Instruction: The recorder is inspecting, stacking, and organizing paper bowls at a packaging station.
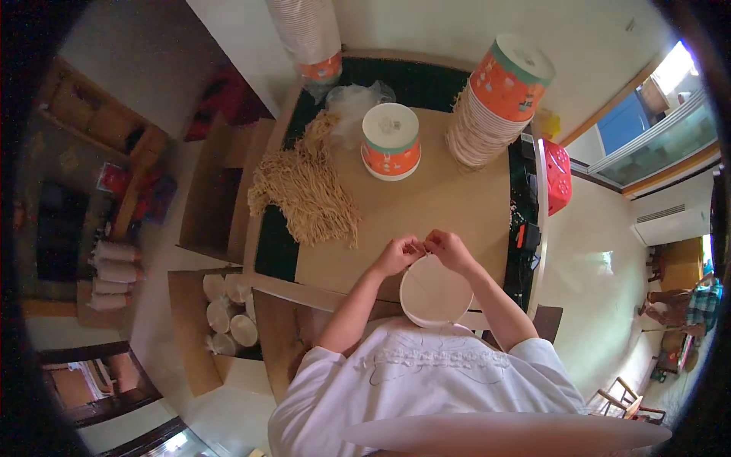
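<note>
A white paper bucket (435,293) rests against my shirt at the table's near edge, its open mouth facing up. My left hand (401,255) and my right hand (449,251) meet at its far rim. Their fingers are closed in a pinch on what looks like a thin cord, mostly hidden by the fingertips. Left of my hands lies a loose heap of tan cords (312,186). Beyond them, an orange and white paper bucket (390,141) stands upside down on a cardboard sheet (411,209).
A tall stack of nested buckets (499,99) stands at the far right, cords hanging along its side. Another stack in plastic (308,38) is at the far left. Crumpled clear plastic (358,107) lies near the heap. On the left floor, a carton (194,327) holds several white buckets.
</note>
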Demonstrator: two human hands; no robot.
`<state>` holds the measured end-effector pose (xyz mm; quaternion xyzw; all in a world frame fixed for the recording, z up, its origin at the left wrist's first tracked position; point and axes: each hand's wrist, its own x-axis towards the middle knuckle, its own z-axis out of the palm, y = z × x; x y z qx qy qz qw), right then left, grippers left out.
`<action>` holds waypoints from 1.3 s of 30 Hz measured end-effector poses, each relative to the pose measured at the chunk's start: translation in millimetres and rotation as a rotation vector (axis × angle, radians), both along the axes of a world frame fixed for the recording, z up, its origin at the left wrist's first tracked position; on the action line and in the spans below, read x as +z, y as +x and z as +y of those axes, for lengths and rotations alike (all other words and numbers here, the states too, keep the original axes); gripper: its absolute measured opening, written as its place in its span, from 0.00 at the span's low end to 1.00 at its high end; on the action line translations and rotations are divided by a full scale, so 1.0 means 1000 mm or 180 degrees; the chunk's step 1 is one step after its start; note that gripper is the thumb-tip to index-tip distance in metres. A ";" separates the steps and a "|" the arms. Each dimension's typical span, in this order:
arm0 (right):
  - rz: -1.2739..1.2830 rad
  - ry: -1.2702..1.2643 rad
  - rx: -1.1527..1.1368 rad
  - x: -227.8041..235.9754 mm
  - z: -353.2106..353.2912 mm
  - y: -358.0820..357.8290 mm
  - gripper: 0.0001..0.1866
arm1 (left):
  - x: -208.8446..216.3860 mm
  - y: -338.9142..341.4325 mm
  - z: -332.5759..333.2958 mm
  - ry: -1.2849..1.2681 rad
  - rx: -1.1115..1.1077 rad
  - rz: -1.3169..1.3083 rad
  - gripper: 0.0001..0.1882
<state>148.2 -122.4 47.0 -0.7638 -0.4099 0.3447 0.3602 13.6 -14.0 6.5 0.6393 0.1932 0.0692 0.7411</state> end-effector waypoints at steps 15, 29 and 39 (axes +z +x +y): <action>-0.0216 0.0244 -0.0213 0.021 -0.008 -0.015 0.04 | 0.009 -0.001 0.002 -0.1032 0.0058 -0.0014 0.04; -0.1408 0.0983 -0.0707 0.016 -0.013 -0.036 0.04 | 0.005 0.000 -0.007 -0.2106 0.0551 0.0335 0.07; -0.1622 0.1041 -0.0842 0.012 -0.014 -0.040 0.04 | -0.001 0.001 -0.012 -0.2123 0.0709 0.0359 0.06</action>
